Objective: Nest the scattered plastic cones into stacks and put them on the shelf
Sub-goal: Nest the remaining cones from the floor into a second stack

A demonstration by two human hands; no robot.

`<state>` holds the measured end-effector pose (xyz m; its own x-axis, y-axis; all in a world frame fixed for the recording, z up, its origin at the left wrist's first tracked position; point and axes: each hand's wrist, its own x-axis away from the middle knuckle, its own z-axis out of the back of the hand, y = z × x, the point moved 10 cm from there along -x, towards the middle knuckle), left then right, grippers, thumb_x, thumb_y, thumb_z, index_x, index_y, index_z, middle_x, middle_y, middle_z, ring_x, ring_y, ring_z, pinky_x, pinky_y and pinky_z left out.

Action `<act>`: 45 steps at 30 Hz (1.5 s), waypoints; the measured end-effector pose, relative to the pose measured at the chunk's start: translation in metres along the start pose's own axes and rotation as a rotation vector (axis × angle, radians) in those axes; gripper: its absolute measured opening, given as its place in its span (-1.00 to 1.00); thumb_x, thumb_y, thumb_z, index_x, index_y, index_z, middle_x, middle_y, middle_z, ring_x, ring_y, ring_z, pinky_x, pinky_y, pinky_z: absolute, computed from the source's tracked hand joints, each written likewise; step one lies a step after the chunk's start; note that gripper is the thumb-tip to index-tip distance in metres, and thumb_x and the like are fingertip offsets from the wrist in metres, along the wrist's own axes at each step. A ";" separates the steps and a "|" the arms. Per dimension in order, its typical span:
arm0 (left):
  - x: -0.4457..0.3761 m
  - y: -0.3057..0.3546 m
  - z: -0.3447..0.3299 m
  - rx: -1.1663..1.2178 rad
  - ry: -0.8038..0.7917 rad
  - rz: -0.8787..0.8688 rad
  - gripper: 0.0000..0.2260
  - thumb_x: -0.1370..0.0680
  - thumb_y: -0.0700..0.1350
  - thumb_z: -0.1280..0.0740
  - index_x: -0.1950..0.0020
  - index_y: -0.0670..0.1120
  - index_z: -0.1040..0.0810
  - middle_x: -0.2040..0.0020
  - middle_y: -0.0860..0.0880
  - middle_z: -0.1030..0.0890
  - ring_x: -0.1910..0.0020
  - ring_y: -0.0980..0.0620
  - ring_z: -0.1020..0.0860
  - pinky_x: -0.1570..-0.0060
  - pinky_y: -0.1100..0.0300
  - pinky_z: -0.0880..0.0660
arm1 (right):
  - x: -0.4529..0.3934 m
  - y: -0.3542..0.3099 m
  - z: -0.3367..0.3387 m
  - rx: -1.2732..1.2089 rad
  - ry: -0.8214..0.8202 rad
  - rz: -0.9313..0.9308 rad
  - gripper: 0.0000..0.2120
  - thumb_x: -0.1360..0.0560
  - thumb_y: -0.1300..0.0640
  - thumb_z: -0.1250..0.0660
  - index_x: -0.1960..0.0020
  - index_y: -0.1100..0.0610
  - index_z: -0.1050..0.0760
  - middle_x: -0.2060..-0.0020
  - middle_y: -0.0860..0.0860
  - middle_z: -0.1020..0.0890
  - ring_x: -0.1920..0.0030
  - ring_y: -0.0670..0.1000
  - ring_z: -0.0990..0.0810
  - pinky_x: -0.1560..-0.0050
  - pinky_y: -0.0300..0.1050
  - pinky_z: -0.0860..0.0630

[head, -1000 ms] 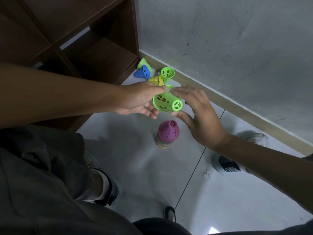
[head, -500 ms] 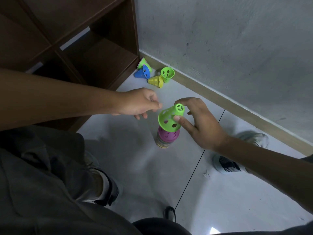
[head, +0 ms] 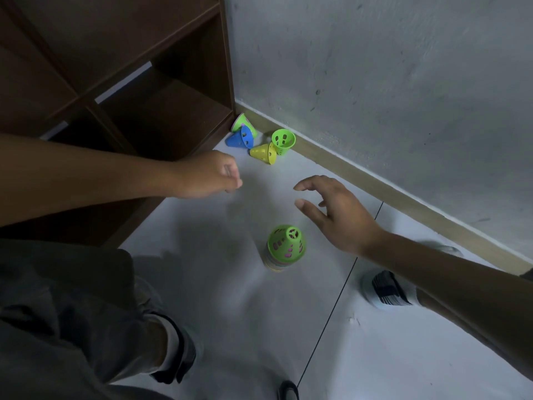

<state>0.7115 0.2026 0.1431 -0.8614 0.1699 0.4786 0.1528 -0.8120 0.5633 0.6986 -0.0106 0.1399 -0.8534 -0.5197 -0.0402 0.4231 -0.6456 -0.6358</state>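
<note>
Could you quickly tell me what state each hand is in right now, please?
Left hand: curled closed, nothing visible in it.
Right hand: open, fingers spread, empty, above the stack topped by a green perforated plastic cone.

Cones sitting on the pale floor, one stack and four loose

A nested stack (head: 284, 249) is standing upright, a perforated green cone on top with pink showing through its holes. Near the shelf (head: 161, 116) corner, a blue cone (head: 240, 138), a yellow cone (head: 264, 153) and a green cone (head: 283, 142) are lying tipped; another green cone (head: 240, 122) is leaning behind the blue one.
</note>
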 end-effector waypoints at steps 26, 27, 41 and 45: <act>-0.241 -0.102 0.036 -0.259 0.165 0.045 -0.48 -0.53 -0.14 -0.40 -0.47 0.03 -0.36 -0.36 -0.18 -0.29 -0.27 -0.20 -0.42 -0.22 0.16 -0.34 | -0.208 0.141 -0.116 0.410 -0.254 -0.213 -0.34 -0.57 -0.03 -0.34 -0.57 -0.15 -0.11 -0.57 0.18 -0.12 -0.57 0.26 -0.05 -0.39 0.26 -0.35; -0.250 -0.104 0.036 -0.257 0.163 0.055 -0.46 -0.52 -0.14 -0.40 -0.48 0.04 -0.35 -0.37 -0.18 -0.28 -0.30 -0.23 -0.40 -0.29 0.13 -0.33 | -0.211 0.145 -0.121 0.409 -0.276 -0.217 -0.34 -0.57 -0.03 -0.34 -0.57 -0.16 -0.11 -0.57 0.18 -0.13 -0.57 0.26 -0.06 -0.38 0.26 -0.37; -0.329 -0.109 0.028 -0.241 0.162 0.075 -0.53 -0.55 -0.03 -0.43 -0.43 -0.02 -0.42 -0.33 -0.25 -0.40 -0.33 -0.24 -0.36 -0.26 0.15 -0.30 | -0.237 0.161 -0.140 0.310 -0.275 -0.320 -0.39 -0.58 -0.11 -0.31 -0.55 -0.08 -0.17 -0.37 0.14 -0.46 -0.33 0.21 -0.46 -0.14 0.07 -0.49; -0.330 -0.104 0.036 -0.211 0.253 0.032 -0.70 -0.49 -0.19 -0.48 -0.19 -0.18 -0.57 -0.30 -0.20 -0.53 -0.27 -0.17 -0.48 -0.03 0.21 -0.33 | -0.242 0.161 -0.131 0.316 -0.169 -0.323 -0.51 -0.60 0.00 -0.28 -0.49 -0.03 -0.27 -0.24 0.12 -0.56 -0.18 0.19 -0.56 -0.04 0.03 -0.50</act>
<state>0.9978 0.2514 -0.0492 -0.9547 0.0201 0.2967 0.1007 -0.9169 0.3863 0.9330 0.0844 -0.0541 -0.9058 -0.3317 0.2635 0.2389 -0.9137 -0.3289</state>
